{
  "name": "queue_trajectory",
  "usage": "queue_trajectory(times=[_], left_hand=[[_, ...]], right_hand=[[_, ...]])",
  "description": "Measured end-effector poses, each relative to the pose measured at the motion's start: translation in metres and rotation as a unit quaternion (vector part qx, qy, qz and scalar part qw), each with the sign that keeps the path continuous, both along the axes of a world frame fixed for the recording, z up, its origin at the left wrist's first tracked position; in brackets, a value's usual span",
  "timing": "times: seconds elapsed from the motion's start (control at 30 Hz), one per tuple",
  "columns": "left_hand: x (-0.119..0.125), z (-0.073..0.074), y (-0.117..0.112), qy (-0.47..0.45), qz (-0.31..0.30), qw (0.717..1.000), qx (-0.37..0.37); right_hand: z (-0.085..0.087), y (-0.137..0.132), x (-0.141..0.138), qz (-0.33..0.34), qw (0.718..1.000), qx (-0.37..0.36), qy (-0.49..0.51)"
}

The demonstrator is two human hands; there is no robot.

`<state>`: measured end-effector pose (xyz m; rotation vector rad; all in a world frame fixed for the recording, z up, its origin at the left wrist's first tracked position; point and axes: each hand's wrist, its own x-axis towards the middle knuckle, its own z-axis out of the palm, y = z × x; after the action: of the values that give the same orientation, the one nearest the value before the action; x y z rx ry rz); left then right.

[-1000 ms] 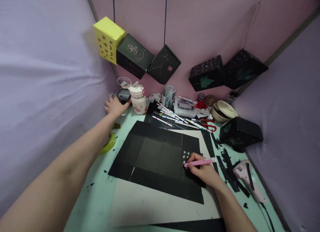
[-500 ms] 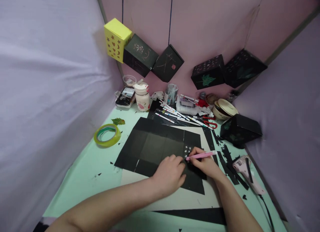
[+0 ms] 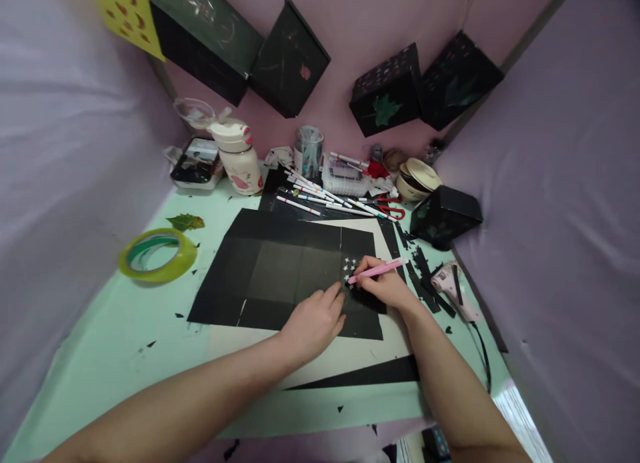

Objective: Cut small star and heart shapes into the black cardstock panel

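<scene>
Right fingers (image 3: pixel 369 262) grip a pink pen (image 3: pixel 381 268), black card (image 3: pixel 280 266) beneath them and unclenched left fingers (image 3: pixel 328 299).

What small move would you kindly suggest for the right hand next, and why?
Probably a short, careful stroke of the pink pen-like tool beside the white stars: the right hand holds its tip close to them, while the left hand rests on the black sheet nearby, perhaps steadying it.

Dim, diffuse light is reaching the desk (image 3: pixel 100 350); the black card (image 3: pixel 280 270) is showing faint grey sheen. Upper-right corner is sitting dark. Wide-angle distortion is stretching the edges.
</scene>
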<state>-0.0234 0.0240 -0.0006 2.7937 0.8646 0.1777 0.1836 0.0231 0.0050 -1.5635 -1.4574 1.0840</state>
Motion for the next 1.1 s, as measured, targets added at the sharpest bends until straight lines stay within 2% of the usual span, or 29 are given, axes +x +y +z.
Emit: queue_trajectory(times=[0.3, 1.1], left_hand=[[-0.0020, 0.0000, 0.0003, -0.014, -0.028, 0.999, 0.015], [-0.0009, -0.0008, 0.0007, -0.017, -0.030, 0.999, 0.000]], right_hand=[[0.0004, -0.0011, -0.0007, 0.009, 1.000, -0.016, -0.005], [-0.0008, -0.0023, -0.0020, 0.021, 1.000, 0.013, -0.014]])
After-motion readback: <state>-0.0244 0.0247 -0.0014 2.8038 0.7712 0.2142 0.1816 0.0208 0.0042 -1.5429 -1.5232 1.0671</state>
